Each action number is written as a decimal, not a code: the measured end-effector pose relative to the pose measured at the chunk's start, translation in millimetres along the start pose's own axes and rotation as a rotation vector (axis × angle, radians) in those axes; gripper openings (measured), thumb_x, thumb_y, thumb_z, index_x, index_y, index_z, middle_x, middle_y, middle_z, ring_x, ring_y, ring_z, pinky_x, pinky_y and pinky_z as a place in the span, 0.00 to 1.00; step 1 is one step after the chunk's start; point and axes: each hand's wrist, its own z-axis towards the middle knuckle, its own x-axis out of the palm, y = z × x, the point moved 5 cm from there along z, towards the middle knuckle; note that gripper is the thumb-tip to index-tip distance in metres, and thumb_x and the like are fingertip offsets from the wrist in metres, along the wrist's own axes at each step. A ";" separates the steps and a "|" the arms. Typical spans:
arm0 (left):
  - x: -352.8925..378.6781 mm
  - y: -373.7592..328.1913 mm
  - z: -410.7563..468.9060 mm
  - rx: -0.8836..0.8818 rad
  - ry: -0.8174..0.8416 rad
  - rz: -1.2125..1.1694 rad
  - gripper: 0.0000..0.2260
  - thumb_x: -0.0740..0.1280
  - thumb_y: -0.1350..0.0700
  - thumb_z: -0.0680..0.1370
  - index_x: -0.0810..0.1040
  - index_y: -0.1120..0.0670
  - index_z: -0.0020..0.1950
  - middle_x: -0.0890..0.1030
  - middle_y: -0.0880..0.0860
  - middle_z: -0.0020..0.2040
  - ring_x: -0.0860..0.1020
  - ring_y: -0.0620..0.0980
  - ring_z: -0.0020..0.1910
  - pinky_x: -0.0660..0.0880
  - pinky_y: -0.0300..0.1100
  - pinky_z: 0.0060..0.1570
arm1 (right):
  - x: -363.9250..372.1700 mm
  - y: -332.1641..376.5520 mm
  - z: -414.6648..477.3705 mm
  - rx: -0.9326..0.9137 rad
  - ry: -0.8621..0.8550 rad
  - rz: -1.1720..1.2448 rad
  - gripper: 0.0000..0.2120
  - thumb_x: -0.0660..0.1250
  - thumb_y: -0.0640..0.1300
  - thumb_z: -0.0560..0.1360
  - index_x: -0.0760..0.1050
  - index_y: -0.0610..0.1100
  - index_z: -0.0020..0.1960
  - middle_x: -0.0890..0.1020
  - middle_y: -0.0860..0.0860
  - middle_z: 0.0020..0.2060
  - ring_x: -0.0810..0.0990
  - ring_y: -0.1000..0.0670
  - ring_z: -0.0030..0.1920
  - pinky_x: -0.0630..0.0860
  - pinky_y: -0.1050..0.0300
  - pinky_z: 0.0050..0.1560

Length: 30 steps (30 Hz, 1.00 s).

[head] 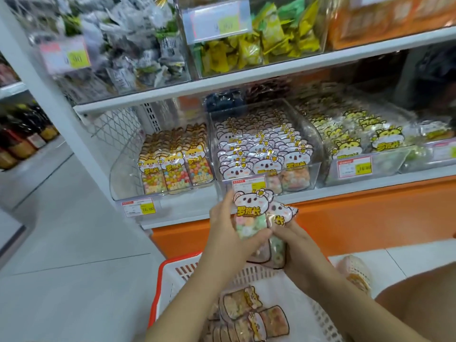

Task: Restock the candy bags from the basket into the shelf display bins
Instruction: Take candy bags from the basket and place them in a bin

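My left hand [230, 229] grips a koala-print candy bag [250, 209] upright, just below the shelf's front edge. My right hand [296, 245] holds a second koala bag [280, 219] beside it, partly behind the first. Both are above the red-rimmed white basket [170, 275], where several more candy bags [249, 314] lie flat. On the shelf stand three clear bins: the left bin [128, 178] with cat-print bags, the middle bin [303, 174] with koala bags, the right bin [385, 166] with yellow hamster-print bags.
An orange base panel [370, 218] runs under the shelf. A white upright post [56, 99] stands left of the bins. The upper shelf [271, 72] carries bins of wrapped sweets. Bottles [22, 137] line a shelf far left. One loose bag [355, 272] lies right of the basket.
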 end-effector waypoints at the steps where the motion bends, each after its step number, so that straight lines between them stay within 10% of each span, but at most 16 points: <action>1: -1.1 4.1 3.8 -0.054 0.046 -0.099 0.43 0.80 0.48 0.69 0.58 0.36 0.77 0.71 0.42 0.70 0.76 0.36 0.62 0.75 0.34 0.58 | 3.0 5.8 -0.4 -0.029 0.015 -0.036 0.17 0.64 0.43 0.78 0.73 0.48 0.67 0.82 0.49 0.61 0.80 0.47 0.63 0.71 0.42 0.68; 7: -16.4 -9.0 39.9 -0.067 0.046 -0.282 0.47 0.81 0.39 0.64 0.57 0.34 0.77 0.68 0.45 0.74 0.68 0.43 0.73 0.67 0.51 0.72 | 9.8 72.9 23.0 -0.250 0.014 -0.388 0.12 0.65 0.41 0.80 0.74 0.49 0.63 0.84 0.55 0.55 0.82 0.53 0.58 0.76 0.52 0.61; 11: -33.1 -32.2 78.4 -0.008 -0.099 -0.319 0.44 0.78 0.46 0.71 0.54 0.38 0.79 0.64 0.44 0.76 0.64 0.41 0.74 0.65 0.47 0.73 | -6.7 145.0 52.0 -0.456 -0.119 -0.623 0.08 0.66 0.38 0.79 0.70 0.48 0.47 0.76 0.60 0.34 0.74 0.66 0.32 0.70 0.72 0.37; 19: -20.8 -47.1 135.9 0.066 -0.273 -0.238 0.25 0.69 0.60 0.79 0.64 0.48 0.73 0.77 0.46 0.67 0.76 0.43 0.65 0.73 0.53 0.68 | -43.8 181.2 111.9 -0.483 -0.103 -0.930 0.17 0.68 0.40 0.79 0.66 0.47 0.64 0.79 0.49 0.50 0.80 0.58 0.50 0.77 0.53 0.56; 26: 13.6 -58.0 146.9 0.068 -0.175 0.071 0.33 0.68 0.57 0.81 0.54 0.46 0.80 0.72 0.42 0.70 0.72 0.40 0.67 0.67 0.31 0.59 | -52.9 177.6 128.1 -0.452 -0.087 -1.094 0.20 0.70 0.40 0.77 0.64 0.49 0.62 0.69 0.54 0.40 0.69 0.57 0.39 0.69 0.64 0.43; 30: 18.7 -57.6 142.3 0.093 -0.102 0.211 0.33 0.67 0.54 0.81 0.51 0.41 0.79 0.73 0.43 0.61 0.74 0.29 0.48 0.68 0.20 0.38 | -55.7 175.3 130.6 -0.434 -0.104 -0.961 0.18 0.71 0.38 0.76 0.66 0.48 0.59 0.68 0.50 0.39 0.68 0.55 0.38 0.70 0.60 0.43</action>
